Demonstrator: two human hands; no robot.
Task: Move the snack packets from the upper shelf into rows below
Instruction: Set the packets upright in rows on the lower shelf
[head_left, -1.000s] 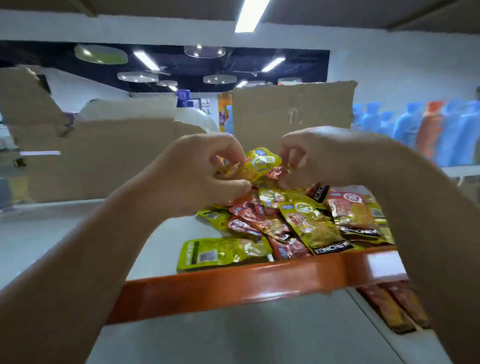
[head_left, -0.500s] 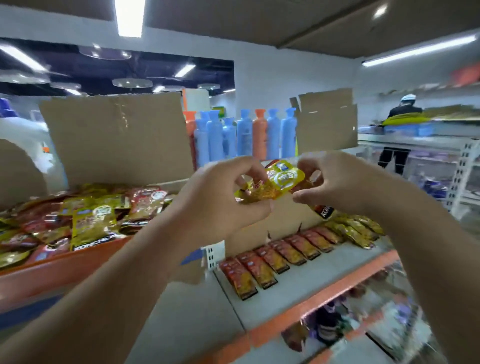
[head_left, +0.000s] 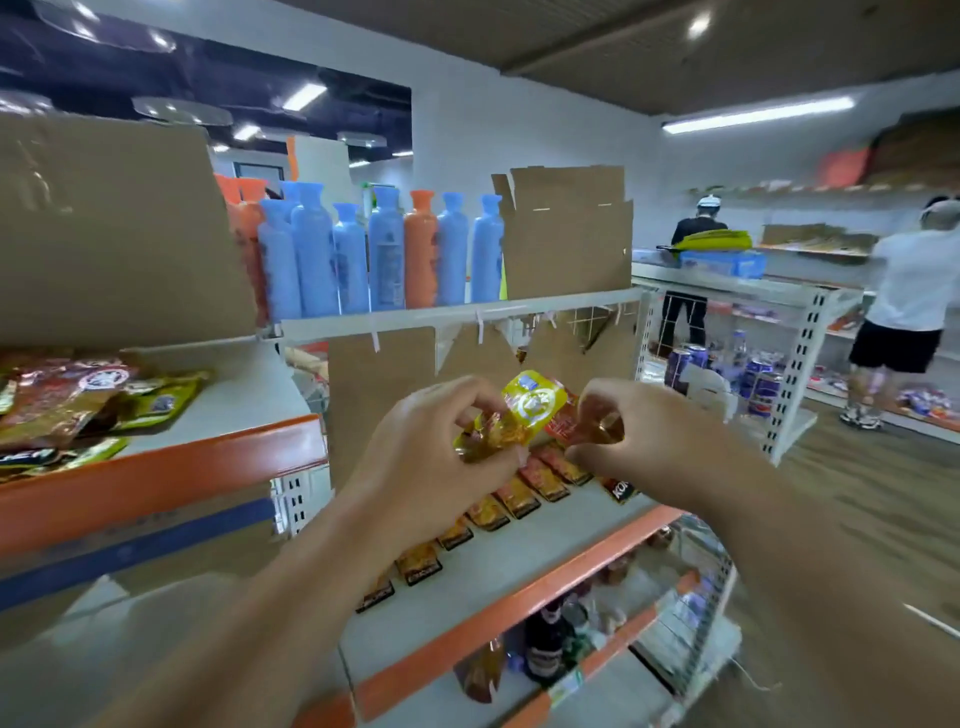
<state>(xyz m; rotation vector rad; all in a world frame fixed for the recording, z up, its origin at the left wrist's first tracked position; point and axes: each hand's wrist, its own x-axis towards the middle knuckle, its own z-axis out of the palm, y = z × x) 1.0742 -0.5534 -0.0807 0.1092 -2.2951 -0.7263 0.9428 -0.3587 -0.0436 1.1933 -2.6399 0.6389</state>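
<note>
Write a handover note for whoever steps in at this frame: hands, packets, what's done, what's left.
Left hand: pinches the yellow packet.
Right hand: grips a red packet beside it.
Both are held above the lower shelf.
Done: one row of packets lies along that shelf.
Left: set down the held packets, then move the pile on the upper shelf.

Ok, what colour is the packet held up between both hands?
The packet is mainly yellow, seen best in the head view.
</note>
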